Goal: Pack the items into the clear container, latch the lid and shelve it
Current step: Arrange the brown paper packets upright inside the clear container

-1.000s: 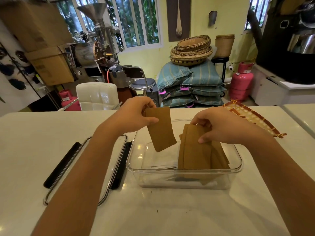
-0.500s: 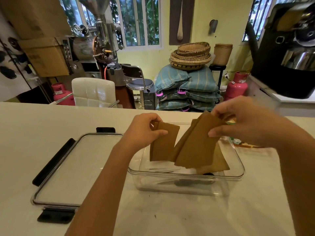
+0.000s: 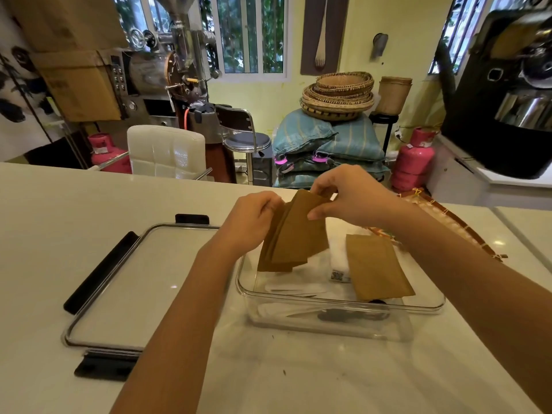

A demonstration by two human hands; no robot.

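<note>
The lid (image 3: 140, 282) lies flat on the counter (image 3: 59, 222), left of the box and apart from it, black latches folded out at its left, far and near edges. Not yet fitted.

The left hand (image 3: 254, 218) is closed on the upper left edge of a small sheaf of brown pouches (image 3: 294, 234). The right hand (image 3: 352, 197) pinches the same sheaf at its top right corner, thumb and forefinger drawn close. The sheaf hangs tilted over the left half of the box (image 3: 343, 306), its lower edge at or just inside the rim.

One pouch (image 3: 378, 265) already leans in the right half, with white packets (image 3: 339, 255) under and behind it.

The step in hand appears to be squaring and lowering the sheaf. Advice: align the edges before release, set it down flat or leaning against the loose pouch, and keep every corner below the rim so the lid can seat and latch.

Poorly seen: the number of pouches in the sheaf cannot be counted. A dark object (image 3: 352, 315) at the box floor, seen through the front wall, is possibly a clip or scoop. The patterned mat (image 3: 448, 218) behind the right forearm is largely covered. No shelf can be identified.
</note>
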